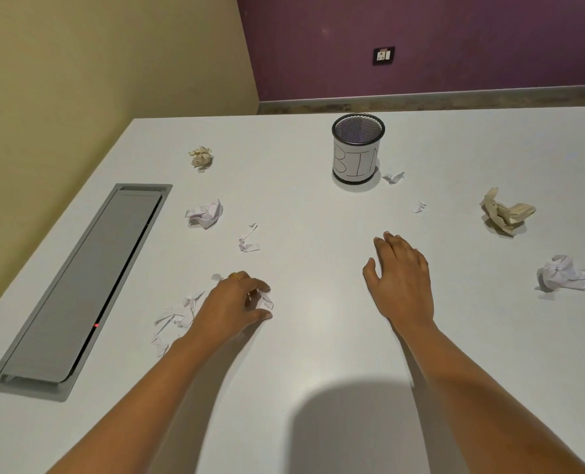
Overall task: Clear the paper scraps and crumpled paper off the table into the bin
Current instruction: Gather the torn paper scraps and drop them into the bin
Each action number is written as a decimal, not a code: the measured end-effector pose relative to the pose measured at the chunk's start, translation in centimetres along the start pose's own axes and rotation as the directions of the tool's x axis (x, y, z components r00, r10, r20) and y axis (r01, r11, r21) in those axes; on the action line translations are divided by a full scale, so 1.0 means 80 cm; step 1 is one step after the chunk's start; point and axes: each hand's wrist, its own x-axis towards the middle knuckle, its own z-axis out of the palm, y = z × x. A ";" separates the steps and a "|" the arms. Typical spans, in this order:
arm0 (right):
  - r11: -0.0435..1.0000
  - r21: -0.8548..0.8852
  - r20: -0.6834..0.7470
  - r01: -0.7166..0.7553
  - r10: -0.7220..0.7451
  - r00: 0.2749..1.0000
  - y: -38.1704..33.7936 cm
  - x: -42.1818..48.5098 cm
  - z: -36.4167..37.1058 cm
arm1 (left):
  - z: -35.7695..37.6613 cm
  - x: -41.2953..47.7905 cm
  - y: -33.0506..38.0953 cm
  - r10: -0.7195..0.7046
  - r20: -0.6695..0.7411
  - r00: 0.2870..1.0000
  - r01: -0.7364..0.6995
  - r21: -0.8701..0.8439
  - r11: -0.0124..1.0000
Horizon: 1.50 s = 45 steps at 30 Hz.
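Note:
A black mesh bin (357, 148) with a white "BIN" label stands upright at the far middle of the white table (318, 354). My left hand (233, 306) pinches a small white paper scrap (267, 300) between thumb and fingers, low over the table. More white scraps (175, 316) lie just left of that hand. My right hand (400, 278) rests flat with fingers apart, holding nothing. Crumpled balls lie around: a beige one (201, 156) far left, a white one (205, 213), a beige one (504, 212) at right, a white one (563, 273) near the right edge.
A long grey cable hatch (79, 289) is set into the table on the left. Small white scraps lie at the centre left (248, 239), beside the bin (393, 177) and further right (418, 206). The table's far edge meets a purple wall.

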 end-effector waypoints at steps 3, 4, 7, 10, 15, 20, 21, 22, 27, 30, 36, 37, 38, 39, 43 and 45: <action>1.000 -0.008 0.009 -0.001 0.001 1.000 0.000 0.000 0.000 | 0.004 0.001 -0.002 0.000 -0.049 0.999 -0.002 -0.040 0.999; 1.000 -0.006 0.009 -0.003 0.003 1.000 0.000 0.001 0.000 | 0.005 0.002 -0.002 -0.001 -0.056 0.998 -0.001 -0.042 0.999; 1.000 -0.001 0.006 -0.003 0.003 1.000 0.000 0.000 -0.001 | 0.007 0.005 -0.002 -0.010 -0.101 0.995 0.008 -0.020 1.000; 1.000 0.001 0.010 -0.005 0.005 1.000 -0.001 0.001 -0.001 | 0.007 0.004 0.000 -0.030 -0.161 0.987 0.030 0.000 1.000; 1.000 -0.003 0.014 -0.009 0.009 1.000 0.000 0.000 -0.001 | -0.003 0.012 0.011 -0.071 -0.236 0.969 0.054 -0.077 0.996; 1.000 -0.011 0.018 -0.014 0.014 1.000 -0.001 0.000 -0.001 | -0.036 0.065 0.056 0.022 -0.277 0.961 -0.043 -0.068 0.997; 1.000 -0.015 0.019 -0.013 0.013 1.000 -0.001 0.001 -0.001 | -0.044 0.080 0.069 0.043 -0.287 0.957 -0.064 -0.066 0.996; 1.000 -0.015 0.019 -0.014 0.014 1.000 0.000 0.001 -0.001 | -0.052 0.097 0.081 0.054 -0.299 0.953 -0.079 -0.072 0.994; 0.999 -0.027 0.027 -0.024 0.025 0.999 -0.001 0.000 -0.001 | -0.084 0.176 0.144 0.026 -0.342 0.939 -0.095 -0.185 0.978; 0.999 -0.030 0.034 -0.025 0.026 0.999 -0.001 0.001 -0.001 | -0.094 0.209 0.173 -0.034 -0.371 0.928 -0.084 -0.297 0.951; 0.999 -0.022 0.029 -0.034 0.034 0.999 0.000 0.001 0.000 | -0.104 0.265 0.202 -0.157 -0.339 0.928 -0.004 -0.429 0.903; 0.999 -0.021 0.026 -0.035 0.035 0.999 0.000 0.002 0.001 | -0.104 0.273 0.204 -0.168 -0.331 0.928 0.013 -0.424 0.906; 0.999 -0.017 0.023 -0.036 0.037 0.999 -0.001 0.002 0.001 | -0.105 0.279 0.205 -0.175 -0.322 0.930 0.025 -0.422 0.906; 0.999 -0.011 0.019 -0.038 0.038 0.999 -0.001 0.002 0.001 | -0.105 0.285 0.207 -0.178 -0.314 0.933 0.028 -0.429 0.903; 0.999 -0.011 0.012 -0.038 0.038 0.999 -0.001 0.002 0.000 | -0.106 0.287 0.205 -0.154 -0.324 0.933 -0.025 -0.488 0.873; 0.999 -0.019 0.018 -0.036 0.036 0.999 -0.001 0.001 0.000 | -0.107 0.276 0.193 -0.138 -0.328 0.935 -0.046 -0.496 0.867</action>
